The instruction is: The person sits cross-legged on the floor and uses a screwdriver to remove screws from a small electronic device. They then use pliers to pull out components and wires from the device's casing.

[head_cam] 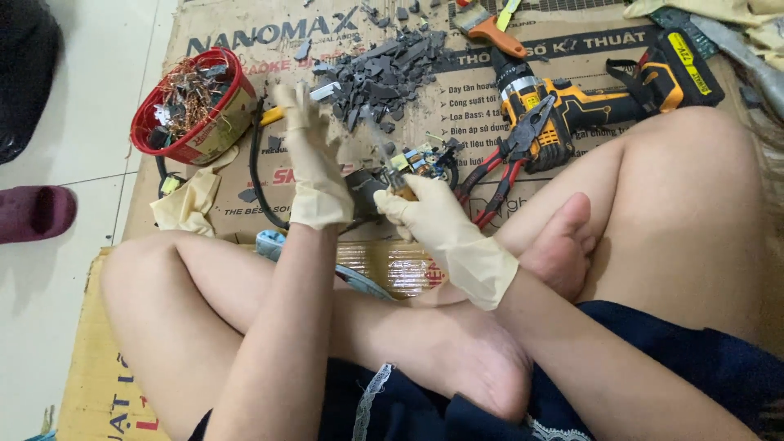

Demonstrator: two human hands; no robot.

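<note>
The small dark electronic part with a yellow-green circuit piece and copper windings (416, 163) sits on the flattened brown cardboard sheet (245, 204) just in front of our crossed legs, between our two gloved hands. Our right hand (425, 214), in a cream rubber glove, has its fingers (400, 204) closed tightly around the orange handle of a slim tool (390, 167), whose thin metal shaft rises at a slant above the part; the shaft is blurred, so we cannot tell where its tip is. Our left hand (314, 167), gloved the same way, is lifted beside the part with its fingers (292, 102) spread wide and pointing upward, holding nothing that we can see. Below it lies a dark grey block (363, 189), touching or just beside the part; we cannot tell which.

Beyond the hands a heap of broken dark grey shards (384, 69) spreads over the cardboard. To the left stands a round red tub filled with tangled copper wire (192, 102), with a crumpled cream cloth (188, 204) near it and a black cable (260, 175) curling beside our left hand. To the right lie red-handled pliers (506, 159), their jaws resting against a yellow-and-black cordless drill (588, 102). An orange-handled brush (488, 28) lies at the top edge. A dark red slipper (33, 212) rests on the pale tiled floor (73, 122).
</note>
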